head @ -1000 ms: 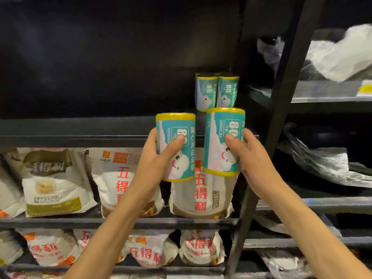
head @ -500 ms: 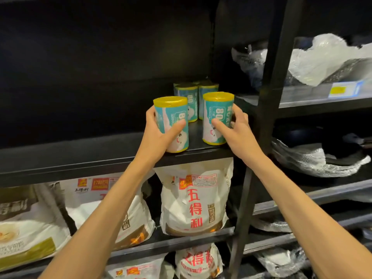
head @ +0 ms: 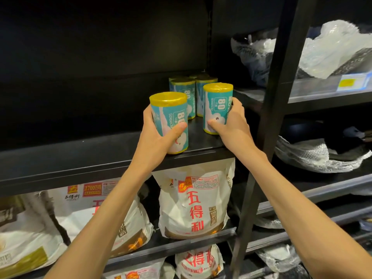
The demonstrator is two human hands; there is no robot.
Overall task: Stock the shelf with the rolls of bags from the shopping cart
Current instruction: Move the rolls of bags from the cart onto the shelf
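Gripping an upright roll of bags [head: 170, 122] at the front edge of the dark shelf [head: 80, 152], the left hand [head: 156, 135] curls round it, thumb across the label; the right hand [head: 231, 125] wraps a second roll [head: 217, 107] standing further in, near the shelf's right end, thumb on its front; more stocked rolls [head: 187, 97] stand clustered behind, toward the back right corner; white flour sacks [head: 193, 200] sit on the shelf below; a black upright post [head: 269, 117] rises just right of the right hand.
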